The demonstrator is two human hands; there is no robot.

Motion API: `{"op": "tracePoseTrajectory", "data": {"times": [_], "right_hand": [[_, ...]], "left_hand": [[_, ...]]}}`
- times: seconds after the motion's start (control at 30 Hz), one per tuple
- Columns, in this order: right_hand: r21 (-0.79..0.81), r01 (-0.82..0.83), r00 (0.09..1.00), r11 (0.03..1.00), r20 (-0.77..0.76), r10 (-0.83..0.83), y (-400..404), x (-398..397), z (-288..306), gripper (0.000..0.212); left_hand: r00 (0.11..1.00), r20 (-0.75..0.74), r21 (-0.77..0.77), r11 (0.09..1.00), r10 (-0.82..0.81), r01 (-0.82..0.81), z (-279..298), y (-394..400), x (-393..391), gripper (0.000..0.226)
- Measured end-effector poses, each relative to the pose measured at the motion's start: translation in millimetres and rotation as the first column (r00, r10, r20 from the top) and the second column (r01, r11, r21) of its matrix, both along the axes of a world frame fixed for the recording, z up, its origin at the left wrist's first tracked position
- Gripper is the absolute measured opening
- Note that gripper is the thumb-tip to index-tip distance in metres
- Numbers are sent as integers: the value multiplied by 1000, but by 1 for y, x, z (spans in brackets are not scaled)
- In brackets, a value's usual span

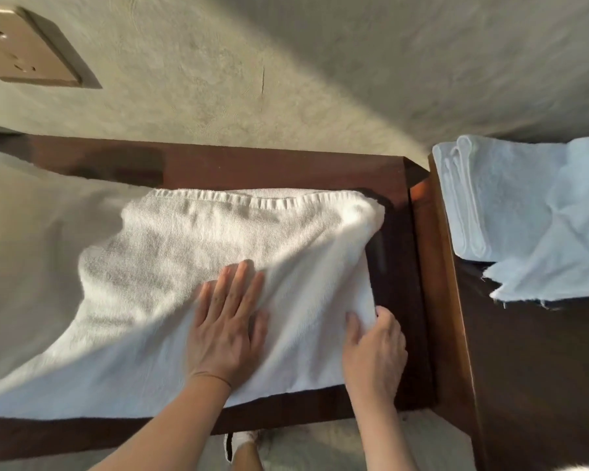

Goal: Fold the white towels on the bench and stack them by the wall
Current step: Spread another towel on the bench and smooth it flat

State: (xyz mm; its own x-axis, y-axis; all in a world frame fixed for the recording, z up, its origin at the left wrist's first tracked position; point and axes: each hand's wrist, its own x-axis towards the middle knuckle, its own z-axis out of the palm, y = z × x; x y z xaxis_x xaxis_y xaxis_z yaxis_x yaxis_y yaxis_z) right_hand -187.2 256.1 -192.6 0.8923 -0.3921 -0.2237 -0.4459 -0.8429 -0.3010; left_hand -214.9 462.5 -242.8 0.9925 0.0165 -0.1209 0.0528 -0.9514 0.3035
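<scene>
A white towel (191, 266) lies spread over the dark wooden bench (398, 266), its hemmed far edge toward the wall. My left hand (227, 321) presses flat on the towel's middle, fingers apart. At the towel's right edge my right hand (374, 351) pinches the near corner between thumb and fingers. More white towel cloth trails off to the left over the bench. On a second dark surface to the right, by the wall, sits a stack of folded white towels (497, 205).
A grey textured wall (286, 79) rises behind the bench, with a beige socket plate (21, 49) at the upper left. A loose white cloth (565, 260) drapes off the folded stack. Below the bench's front edge I see pale floor and a white shoe (240, 443).
</scene>
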Motion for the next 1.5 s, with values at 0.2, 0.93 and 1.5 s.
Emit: {"op": "tracePoseTrajectory", "data": {"times": [0.2, 0.93, 1.5], "right_hand": [[-96, -84, 971, 992, 218, 103, -33, -29, -3, 10], [-183, -551, 830, 815, -18, 557, 8, 3, -43, 66], [-46, -419, 905, 907, 65, 421, 141, -2, -6, 70]], "left_hand": [[1000, 7, 4, 1000, 17, -17, 5, -4, 0, 61], [989, 4, 145, 978, 151, -150, 24, 180, 75, 76], [604, -220, -614, 373, 766, -696, 56, 344, 14, 9]]}}
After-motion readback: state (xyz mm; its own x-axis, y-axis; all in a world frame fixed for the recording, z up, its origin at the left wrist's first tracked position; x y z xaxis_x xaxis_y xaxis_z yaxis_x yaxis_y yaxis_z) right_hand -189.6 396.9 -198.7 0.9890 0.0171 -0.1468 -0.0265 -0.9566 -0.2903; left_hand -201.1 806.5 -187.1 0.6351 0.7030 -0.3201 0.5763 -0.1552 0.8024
